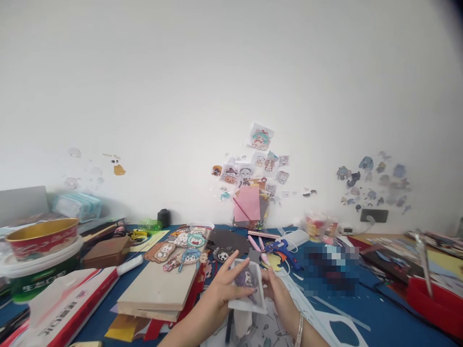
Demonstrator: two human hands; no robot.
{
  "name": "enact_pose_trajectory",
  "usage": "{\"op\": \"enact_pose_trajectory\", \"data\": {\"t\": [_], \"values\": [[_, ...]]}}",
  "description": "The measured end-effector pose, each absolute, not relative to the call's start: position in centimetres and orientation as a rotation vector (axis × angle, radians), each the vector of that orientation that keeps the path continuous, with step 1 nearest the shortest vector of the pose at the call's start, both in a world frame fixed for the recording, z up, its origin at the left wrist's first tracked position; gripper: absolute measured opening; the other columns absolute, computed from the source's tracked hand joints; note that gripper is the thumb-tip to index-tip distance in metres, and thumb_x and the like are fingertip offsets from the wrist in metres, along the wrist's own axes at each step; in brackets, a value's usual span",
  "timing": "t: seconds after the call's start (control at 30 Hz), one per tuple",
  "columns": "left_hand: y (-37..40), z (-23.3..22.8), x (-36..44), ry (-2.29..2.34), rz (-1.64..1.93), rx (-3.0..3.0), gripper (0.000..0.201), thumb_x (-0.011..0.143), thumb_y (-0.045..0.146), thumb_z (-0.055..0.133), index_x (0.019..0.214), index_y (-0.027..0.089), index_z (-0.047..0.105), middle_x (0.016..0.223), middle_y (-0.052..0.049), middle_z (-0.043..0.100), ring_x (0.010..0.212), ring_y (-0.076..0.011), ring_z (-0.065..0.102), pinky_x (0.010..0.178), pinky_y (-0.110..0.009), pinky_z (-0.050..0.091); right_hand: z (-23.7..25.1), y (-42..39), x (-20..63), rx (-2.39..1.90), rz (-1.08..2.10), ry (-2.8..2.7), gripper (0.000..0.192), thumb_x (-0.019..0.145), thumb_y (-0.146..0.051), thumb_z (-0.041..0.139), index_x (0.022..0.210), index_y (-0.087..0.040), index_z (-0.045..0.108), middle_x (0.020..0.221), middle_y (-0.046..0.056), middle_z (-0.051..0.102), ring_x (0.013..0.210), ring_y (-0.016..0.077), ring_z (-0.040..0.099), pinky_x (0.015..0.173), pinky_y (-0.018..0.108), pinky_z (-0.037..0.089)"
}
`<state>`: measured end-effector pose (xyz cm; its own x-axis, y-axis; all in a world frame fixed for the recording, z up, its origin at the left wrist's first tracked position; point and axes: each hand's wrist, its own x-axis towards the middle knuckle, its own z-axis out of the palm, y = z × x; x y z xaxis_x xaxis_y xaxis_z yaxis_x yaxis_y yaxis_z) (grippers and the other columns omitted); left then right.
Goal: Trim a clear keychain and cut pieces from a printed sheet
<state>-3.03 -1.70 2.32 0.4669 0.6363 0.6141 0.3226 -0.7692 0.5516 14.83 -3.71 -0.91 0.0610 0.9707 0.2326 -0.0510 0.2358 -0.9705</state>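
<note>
A small white sheet with a dark-haired cartoon figure (247,278) is held up in front of me, just above the blue table. My left hand (226,291) grips it from the left, with fingers stretched over its face. At the sheet's right edge is my right hand (278,293), its fingertips closed there and partly hidden. Under both hands lies white paper with small printed drawings (269,332). A dark pen-like stick (229,326) is just below the sheet. Beyond my hands lies a black cartoon cutout (223,254).
To the left, wooden boards (155,294) carry several cartoon cutouts. A green tub (39,277) stands farther left. A blue glue gun (284,249) and pink scissors (259,246) lie ahead. On the right are a cut white stencil sheet (329,320) and a red bowl (434,301).
</note>
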Motion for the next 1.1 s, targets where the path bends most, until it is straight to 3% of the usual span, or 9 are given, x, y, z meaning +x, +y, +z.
{"op": "enact_pose_trajectory", "data": {"t": [0.07,0.17,0.23,0.3,0.4,0.5,0.57,0.7,1.1], "values": [[-1.2,1.0,-2.5,0.923,1.181,2.299,0.049,0.067,0.032,0.064,0.115,0.029,0.057,0.136,-0.009,0.038,0.120,-0.0335,0.040,0.093,-0.044,0.040,-0.7,-3.8,14.9,-0.984,1.072,-1.172,0.046,0.070,-0.060,0.055,0.078,-0.016,0.064,0.056,0.001,0.055,0.051,0.0141,0.048,0.049,0.024,0.037],[-1.3,0.5,-2.9,0.894,1.208,2.302,0.046,0.078,0.031,0.049,0.124,0.029,0.047,0.142,-0.005,0.029,0.128,-0.0297,0.027,0.102,-0.045,0.028,-0.5,-3.6,15.1,-0.951,1.121,-1.111,0.040,0.061,-0.055,0.066,0.067,-0.016,0.058,0.043,-0.007,0.040,0.040,0.0075,0.033,0.041,0.020,0.025],[-1.6,0.8,-3.4,0.867,1.238,2.231,0.045,0.082,0.030,0.039,0.127,0.028,0.042,0.142,-0.004,0.029,0.131,-0.0248,0.022,0.105,-0.042,0.022,-0.4,-3.5,15.2,-0.934,1.154,-1.083,0.042,0.061,-0.056,0.065,0.063,-0.016,0.053,0.040,-0.009,0.032,0.037,0.0049,0.025,0.039,0.019,0.018],[-1.8,1.1,-3.6,0.937,1.199,2.020,0.050,0.082,0.034,0.038,0.130,0.021,0.037,0.135,-0.010,0.041,0.125,-0.0240,0.035,0.100,-0.038,0.034,-0.3,-3.4,15.2,-0.932,1.147,-1.093,0.043,0.062,-0.057,0.064,0.062,-0.016,0.050,0.039,-0.009,0.035,0.036,0.0042,0.024,0.039,0.019,0.015],[-1.8,1.4,-3.4,1.010,1.026,1.688,0.058,0.075,0.050,0.042,0.118,0.012,0.048,0.095,-0.012,0.065,0.081,-0.0232,0.063,0.065,-0.032,0.052,-0.1,-3.5,15.1,-0.937,1.092,-1.142,0.043,0.064,-0.057,0.062,0.066,-0.016,0.052,0.044,-0.006,0.045,0.036,0.0046,0.030,0.039,0.019,0.019],[-1.7,1.4,-3.0,0.988,0.973,1.532,0.054,0.064,0.059,0.050,0.090,0.013,0.058,0.062,-0.002,0.060,0.051,-0.0165,0.058,0.045,-0.026,0.046,-0.2,-3.5,15.0,-0.941,1.070,-1.176,0.043,0.065,-0.057,0.062,0.070,-0.015,0.054,0.048,-0.003,0.051,0.038,0.0057,0.035,0.040,0.019,0.025],[-1.8,1.5,-2.9,0.981,1.003,1.499,0.049,0.059,0.060,0.054,0.079,0.015,0.056,0.056,0.001,0.056,0.048,-0.0147,0.055,0.045,-0.025,0.044,-0.4,-3.4,15.0,-0.943,1.081,-1.187,0.044,0.065,-0.056,0.061,0.075,-0.014,0.056,0.048,-0.003,0.054,0.038,0.0065,0.037,0.040,0.019,0.027],[-2.1,1.9,-3.1,0.982,1.033,1.523,0.045,0.062,0.058,0.054,0.078,0.016,0.055,0.052,0.002,0.056,0.047,-0.0142,0.055,0.047,-0.025,0.044,-1.0,-3.1,15.0,-0.967,1.106,-1.207,0.050,0.065,-0.061,0.058,0.082,-0.014,0.055,0.043,-0.003,0.053,0.038,0.0096,0.040,0.039,0.021,0.028],[-2.2,1.7,-3.0,0.921,1.049,1.525,0.051,0.057,0.065,0.057,0.071,0.015,0.057,0.046,0.004,0.052,0.043,-0.0139,0.053,0.047,-0.026,0.043,-0.9,-3.2,15.3,-0.979,0.996,-1.278,0.046,0.066,-0.062,0.057,0.067,-0.016,0.050,0.040,-0.004,0.050,0.034,0.0082,0.036,0.040,0.021,0.025]]}}
